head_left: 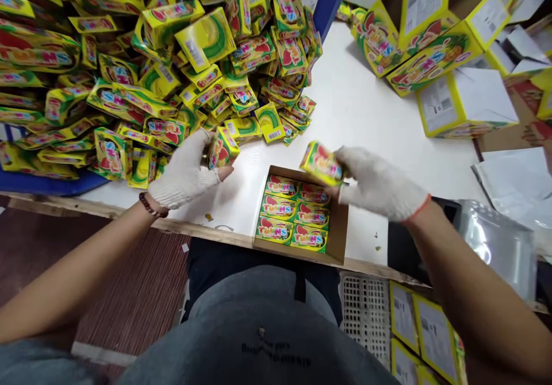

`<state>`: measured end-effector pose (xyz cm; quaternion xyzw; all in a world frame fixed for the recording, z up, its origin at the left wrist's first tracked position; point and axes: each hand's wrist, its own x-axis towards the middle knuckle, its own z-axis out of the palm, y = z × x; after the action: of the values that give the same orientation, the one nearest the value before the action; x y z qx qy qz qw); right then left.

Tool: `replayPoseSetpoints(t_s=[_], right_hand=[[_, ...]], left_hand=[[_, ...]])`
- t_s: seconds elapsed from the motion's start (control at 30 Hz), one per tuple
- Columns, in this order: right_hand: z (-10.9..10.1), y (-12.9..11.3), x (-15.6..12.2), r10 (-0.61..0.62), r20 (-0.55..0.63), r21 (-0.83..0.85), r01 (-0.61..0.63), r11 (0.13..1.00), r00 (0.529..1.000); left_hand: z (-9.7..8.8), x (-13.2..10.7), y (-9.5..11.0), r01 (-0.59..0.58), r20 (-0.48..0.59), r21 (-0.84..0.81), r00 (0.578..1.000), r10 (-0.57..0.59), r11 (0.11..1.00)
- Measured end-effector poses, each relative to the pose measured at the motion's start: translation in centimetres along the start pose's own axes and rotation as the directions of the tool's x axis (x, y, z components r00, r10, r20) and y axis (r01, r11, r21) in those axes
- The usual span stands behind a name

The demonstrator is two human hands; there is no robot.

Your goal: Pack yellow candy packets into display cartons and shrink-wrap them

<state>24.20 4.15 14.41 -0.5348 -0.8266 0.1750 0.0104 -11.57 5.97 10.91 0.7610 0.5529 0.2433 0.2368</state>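
My right hand (373, 181), in a white fingerless-tip glove, grips a small yellow-green candy box (321, 162) above the far right part of an open carton (338, 230). Inside that carton lie several candy boxes (276, 207) in two columns, printed sides up, with a bare strip along the right wall. My left hand (185, 169), gloved the same way, closes around another candy box (223, 147) at the near edge of a large heap of candy boxes (159, 80). The fingers behind that box are partly hidden.
A blue bin edge (86, 183) lies under the heap. Larger printed cartons (431, 63) are stacked at the back right. Clear plastic (495, 241) and a black object (405, 247) rest by my right forearm. Below the white table (345, 103) stand a white crate (366, 310) and packed cartons (435, 327).
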Motion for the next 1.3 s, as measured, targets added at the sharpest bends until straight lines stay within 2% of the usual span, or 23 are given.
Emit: replayPoseSetpoints(t_s=[0.03,0.1,0.2,0.27,0.33,0.4,0.5,0.63,0.7,0.8,0.83,0.9,0.97,1.0,1.03,1.07,1.1,1.13,1.17,1.2,1.3], right_hand=[[0.6,-1.7,-1.1,-0.017,0.085,-0.004,0.018,1.0,0.996],[2.4,-5.2,-2.4,-0.021,0.239,-0.074,0.04,0.997,0.971],[5.7,-8.5,-2.5,0.004,0.387,-0.12,0.045,0.992,0.922],[7.2,-8.8,-2.3,0.012,0.418,-0.052,0.01,0.999,0.909],[8.2,-8.0,-2.5,0.008,0.399,0.09,-0.048,0.995,0.917],[8.7,-6.8,-3.2,0.012,0.367,0.247,-0.11,0.963,0.93],[8.7,-5.8,-4.6,0.042,0.359,0.394,-0.192,0.899,0.932],[7.6,-5.4,-5.5,0.044,0.397,0.423,-0.226,0.878,0.917],[7.0,-5.0,-5.2,0.102,0.402,0.4,-0.275,0.874,0.91],[6.7,-4.3,-3.9,0.252,0.319,0.362,-0.363,0.859,0.914],[6.9,-4.2,-3.2,0.274,0.297,0.348,-0.371,0.861,0.915],[7.7,-4.4,-1.9,0.245,0.309,0.333,-0.346,0.877,0.919],[8.6,-5.0,-0.8,0.178,0.329,0.328,-0.289,0.9,0.928],[9.0,-5.4,-0.4,0.156,0.325,0.321,-0.263,0.91,0.933],[9.3,-5.7,-0.1,0.149,0.32,0.309,-0.252,0.917,0.936],[9.5,-5.9,0.1,0.154,0.322,0.295,-0.253,0.921,0.934],[9.7,-6.0,0.1,0.163,0.335,0.284,-0.264,0.922,0.928],[9.8,-6.0,0.1,0.17,0.359,0.281,-0.279,0.918,0.918],[9.8,-6.0,0.1,0.172,0.382,0.283,-0.292,0.913,0.908],[9.8,-5.8,0.0,0.174,0.397,0.287,-0.302,0.909,0.901],[9.6,-5.2,-0.2,0.176,0.384,0.292,-0.3,0.908,0.906]], left_hand=[[-0.1,-0.3,0.7,-0.008,-0.035,-0.061,0.999,0.006,0.998],[0.1,-0.8,2.7,-0.081,-0.024,-0.117,0.997,0.079,0.99],[1.3,-0.7,6.4,-0.218,0.115,-0.08,0.967,0.227,0.973],[2.3,-0.4,8.7,-0.299,0.272,0.032,0.921,0.28,0.954],[3.4,-0.1,10.6,-0.383,0.426,0.167,0.859,0.284,0.908],[4.6,0.2,11.8,-0.461,0.522,0.277,0.809,0.271,0.843],[6.7,0.3,12.2,-0.501,0.594,0.364,0.774,0.219,0.785],[8.7,0.1,11.1,-0.465,0.654,0.413,0.75,0.101,0.783],[8.8,0.0,10.6,-0.477,0.684,0.416,0.725,0.079,0.775],[8.1,-0.2,10.6,-0.498,0.737,0.404,0.674,0.049,0.768],[7.9,-0.3,10.8,-0.496,0.75,0.405,0.661,0.031,0.768],[7.3,-0.6,11.0,-0.495,0.76,0.385,0.649,0.037,0.779],[6.6,-0.9,10.6,-0.503,0.73,0.306,0.669,0.14,0.808],[6.1,-0.9,10.0,-0.498,0.686,0.273,0.701,0.197,0.823],[5.5,-0.9,9.2,-0.468,0.616,0.271,0.756,0.222,0.841],[4.8,-0.8,8.1,-0.405,0.528,0.311,0.826,0.198,0.859],[4.1,-0.6,6.8,-0.308,0.43,0.386,0.894,0.125,0.869],[3.4,-0.2,5.3,-0.188,0.33,0.473,0.944,0.025,0.861],[2.8,0.2,3.7,-0.071,0.244,0.547,0.967,-0.077,0.834],[2.5,0.6,2.2,0.012,0.19,0.597,0.969,-0.156,0.802],[2.6,1.8,-1.4,0.114,0.123,0.661,0.959,-0.256,0.741]])
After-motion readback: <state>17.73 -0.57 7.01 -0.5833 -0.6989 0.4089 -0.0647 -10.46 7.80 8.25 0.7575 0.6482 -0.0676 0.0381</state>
